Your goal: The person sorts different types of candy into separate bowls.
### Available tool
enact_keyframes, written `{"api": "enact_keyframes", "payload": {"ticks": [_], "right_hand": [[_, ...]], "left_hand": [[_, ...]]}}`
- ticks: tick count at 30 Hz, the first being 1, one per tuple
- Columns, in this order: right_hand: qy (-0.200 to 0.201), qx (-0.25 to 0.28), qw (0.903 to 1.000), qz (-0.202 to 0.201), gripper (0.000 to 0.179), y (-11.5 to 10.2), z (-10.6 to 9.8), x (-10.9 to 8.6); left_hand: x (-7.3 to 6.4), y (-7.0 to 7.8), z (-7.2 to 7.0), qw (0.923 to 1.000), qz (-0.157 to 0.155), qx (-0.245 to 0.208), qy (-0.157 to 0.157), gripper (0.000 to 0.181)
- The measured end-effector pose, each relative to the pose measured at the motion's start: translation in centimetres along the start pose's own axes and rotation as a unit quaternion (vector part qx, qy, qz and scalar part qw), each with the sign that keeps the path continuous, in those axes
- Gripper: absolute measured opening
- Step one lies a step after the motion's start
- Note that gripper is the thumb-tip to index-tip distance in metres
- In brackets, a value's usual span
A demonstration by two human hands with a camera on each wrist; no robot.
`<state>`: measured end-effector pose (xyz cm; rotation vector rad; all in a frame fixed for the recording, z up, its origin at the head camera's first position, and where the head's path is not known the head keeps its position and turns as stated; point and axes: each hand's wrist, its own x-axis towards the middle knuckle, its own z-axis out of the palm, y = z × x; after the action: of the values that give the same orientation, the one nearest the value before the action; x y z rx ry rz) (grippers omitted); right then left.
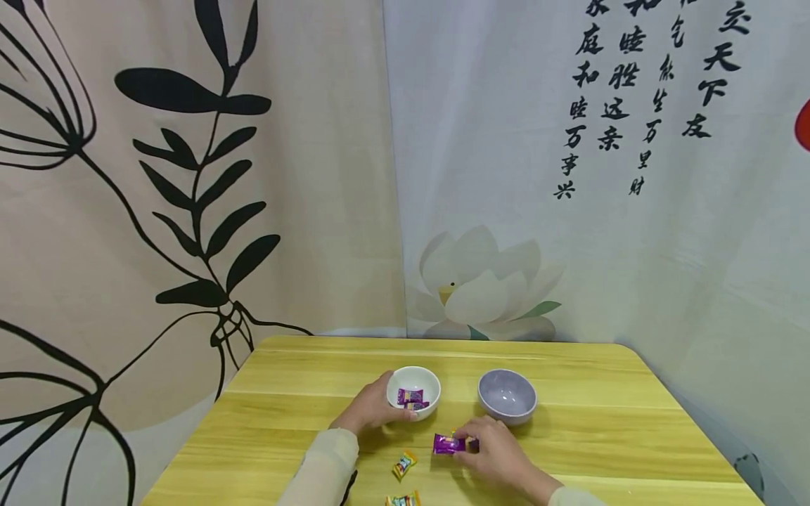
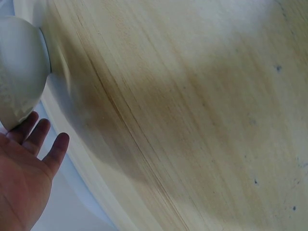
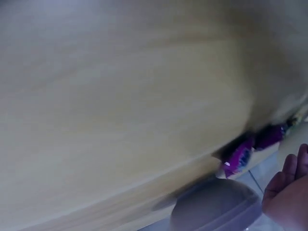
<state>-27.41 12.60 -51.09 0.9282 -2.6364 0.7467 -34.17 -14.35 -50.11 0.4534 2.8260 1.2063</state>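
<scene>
Steadying the white bowl (image 1: 414, 377), left grip (image 1: 370, 407) curled round it, while the right grip (image 1: 493, 448), pinching or not I can't tell, wants that purple sweet (image 1: 446, 444) squarely by its middle, down on the counter (image 1: 601, 414)

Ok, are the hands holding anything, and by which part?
The left hand holds the white bowl by its left side; whether the right hand grips a purple candy cannot be told.

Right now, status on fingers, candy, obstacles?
Left fingers on white round bowl. Right fingers at purple-wrapped candy, grip unclear. Lilac round bowl close beyond; nothing visibly blocking.
</scene>
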Motion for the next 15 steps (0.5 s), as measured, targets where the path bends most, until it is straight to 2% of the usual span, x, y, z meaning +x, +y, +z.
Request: {"api": "enact_keyframes", "payload": {"ticks": [10,15], "right_hand": [[0.039,0.032,0.9931,0.106,0.018,-1.1,-0.4,3.3],[0.069,0.024,0.9891,0.128,0.017,-1.6,-0.1,5.1]], "left_hand": [[-0.2,-0.1,0.0,0.9999,0.016,-0.004,-0.002,0.095],[-0.1,-0.1,0.1,0.9998,0.017,-0.010,-0.005,0.093]]}}
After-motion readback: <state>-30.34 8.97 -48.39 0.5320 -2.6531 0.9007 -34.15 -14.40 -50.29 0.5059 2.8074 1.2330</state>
